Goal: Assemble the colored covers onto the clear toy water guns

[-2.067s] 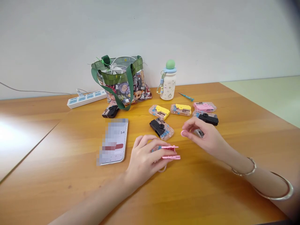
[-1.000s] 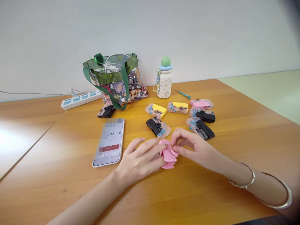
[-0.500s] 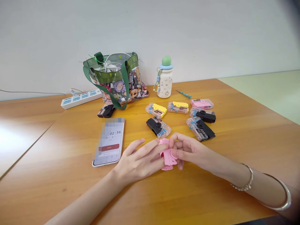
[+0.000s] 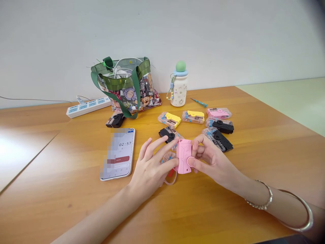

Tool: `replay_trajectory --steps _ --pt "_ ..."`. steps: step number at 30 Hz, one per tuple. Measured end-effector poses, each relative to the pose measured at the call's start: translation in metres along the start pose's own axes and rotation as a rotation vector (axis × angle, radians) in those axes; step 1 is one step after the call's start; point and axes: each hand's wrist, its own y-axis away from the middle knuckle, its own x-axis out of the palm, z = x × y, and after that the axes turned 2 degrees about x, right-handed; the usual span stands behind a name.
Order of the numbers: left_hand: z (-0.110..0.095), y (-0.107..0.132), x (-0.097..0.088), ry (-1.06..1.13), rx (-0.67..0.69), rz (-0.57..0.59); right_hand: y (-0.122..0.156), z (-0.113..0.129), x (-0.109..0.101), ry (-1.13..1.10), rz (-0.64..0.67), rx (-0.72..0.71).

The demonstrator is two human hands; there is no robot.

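A pink and clear folding toy gun (image 4: 184,156) is held up above the table between my two hands. My left hand (image 4: 151,166) grips its left edge between thumb and forefinger, the other fingers spread apart. My right hand (image 4: 207,156) pinches it from the right, the thumb on the round pink disc. A clear rounded part and a red piece (image 4: 171,172) show below my left fingers. Just behind lies a black and clear folding toy gun (image 4: 167,134), partly covered by my left fingers.
Several similar toys in yellow (image 4: 193,116), pink (image 4: 219,113) and black (image 4: 222,141) lie behind. A phone (image 4: 122,152) showing a timer is at left. Further back are a black piece (image 4: 116,120), a power strip (image 4: 88,106), a bag (image 4: 127,91), a bottle (image 4: 179,89) and a blue screwdriver (image 4: 199,102).
The pink toy gun has been raised and turned so that its broad pink face shows upright. Its clear part and red piece now show. My left fingers have spread and lifted.
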Motion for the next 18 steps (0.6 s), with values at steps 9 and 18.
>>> replay_trajectory --steps 9,18 --pt "0.0 0.0 -0.002 -0.045 0.055 -0.038 0.0 0.0 0.002 -0.106 0.011 0.011" --pt "0.009 -0.007 -0.006 0.071 -0.062 0.055 -0.021 0.001 -0.028 -0.179 -0.234 0.119"
